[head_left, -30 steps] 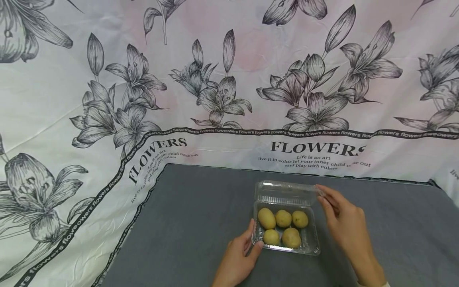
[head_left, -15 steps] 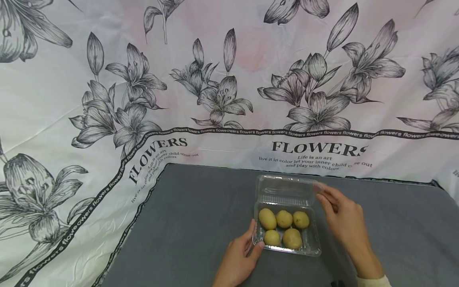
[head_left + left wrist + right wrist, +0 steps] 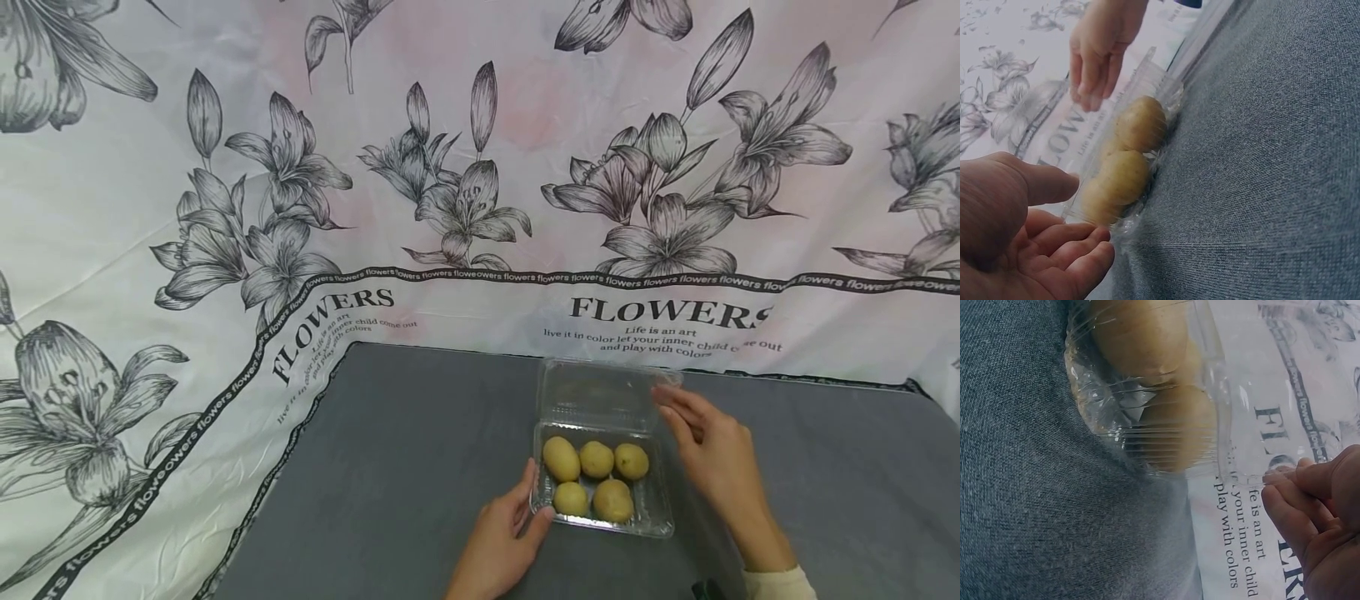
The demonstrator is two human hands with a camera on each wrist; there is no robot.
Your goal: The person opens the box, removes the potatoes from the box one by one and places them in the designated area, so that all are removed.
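Observation:
A clear plastic clamshell container (image 3: 654, 518) stands on the grey table with its hinged lid (image 3: 592, 396) raised at the back. Several yellow-skinned potatoes (image 3: 612, 501) lie inside in two rows, with room at the front right corner. My left hand (image 3: 501, 537) holds the container's near left corner, thumb at the front rim and fingers along the left side. With thumb and fingertips my right hand (image 3: 720, 462) pinches the lid's right corner. That pinch shows up close in the right wrist view, where the lid edge (image 3: 1241, 478) reaches the fingertips.
The grey cloth-covered table (image 3: 405, 467) spreads out on both sides of the container. Behind it hangs a white curtain (image 3: 480, 308) printed with lilies and lettering. A small dark object (image 3: 707, 590) shows at the bottom edge, beside the right sleeve (image 3: 780, 583).
The lid has swung farther up and back, with my right hand moving slightly along with it. My left hand and the potatoes stay where they were.

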